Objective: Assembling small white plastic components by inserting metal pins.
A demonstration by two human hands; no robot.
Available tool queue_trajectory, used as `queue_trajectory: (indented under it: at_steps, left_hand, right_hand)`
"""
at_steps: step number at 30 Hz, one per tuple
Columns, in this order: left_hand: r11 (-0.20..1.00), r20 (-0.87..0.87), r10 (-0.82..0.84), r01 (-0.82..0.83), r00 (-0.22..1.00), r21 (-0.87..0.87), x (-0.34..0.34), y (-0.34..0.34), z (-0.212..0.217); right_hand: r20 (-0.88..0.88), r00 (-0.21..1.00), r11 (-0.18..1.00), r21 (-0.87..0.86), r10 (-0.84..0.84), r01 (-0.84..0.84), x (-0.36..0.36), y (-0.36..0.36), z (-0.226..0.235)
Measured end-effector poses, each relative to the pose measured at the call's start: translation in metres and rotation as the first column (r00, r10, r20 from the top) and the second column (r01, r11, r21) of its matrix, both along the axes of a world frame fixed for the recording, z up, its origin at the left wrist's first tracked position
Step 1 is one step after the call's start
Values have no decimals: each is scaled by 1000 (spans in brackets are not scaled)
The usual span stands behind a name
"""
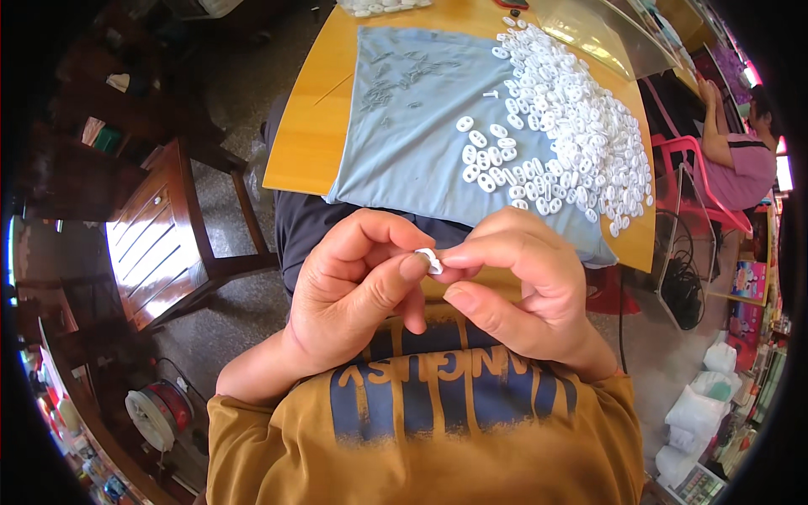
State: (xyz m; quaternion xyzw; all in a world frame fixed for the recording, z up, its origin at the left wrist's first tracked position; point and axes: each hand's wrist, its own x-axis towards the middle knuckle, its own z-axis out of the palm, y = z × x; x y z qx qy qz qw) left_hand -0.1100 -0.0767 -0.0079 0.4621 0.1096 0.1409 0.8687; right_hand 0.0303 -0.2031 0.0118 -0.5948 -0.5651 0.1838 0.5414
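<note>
My left hand (358, 282) pinches a small white plastic piece (430, 261) between thumb and index finger, in front of my chest. My right hand (526, 282) meets the piece from the other side. Its index fingertip touches the piece's edge, while its thumb stands apart below. Beyond both hands, a heap of small white oval plastic pieces (581, 126), many with two holes, covers the right of a light blue cloth (421, 151). Several ovals lie loose at the heap's left. Thin greyish pieces (404, 76) are scattered over the cloth's far left.
The cloth lies on a yellow wooden table (311, 135). To the left stands a brown wooden chair (160, 236), with a cable reel (156, 412) behind it. At right, another person (741, 160) sits near a pink chair (707, 185). White bags (699, 412) rest lower right.
</note>
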Motion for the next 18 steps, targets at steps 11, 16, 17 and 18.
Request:
queue_trajectory:
  at_steps: [11, 16, 17, 18]
  left_hand:
    - [997, 0, -60, 60, 998, 45, 1, -4, -4]
    - [999, 14, -39, 39, 999, 3, 3, -3, -4]
    - [999, 13, -35, 35, 999, 3, 3, -1, -4]
    - [997, -21, -63, 62, 998, -41, 3, 1, -4]
  right_hand:
    - [-155, 987, 999, -13, -47, 46, -1, 3, -12]
    - [-38, 993, 993, 36, -111, 112, 1, 5, -15]
    - [-39, 994, 993, 36, -107, 108, 2, 5, -15]
    - [36, 994, 992, 68, -106, 104, 4, 6, -15]
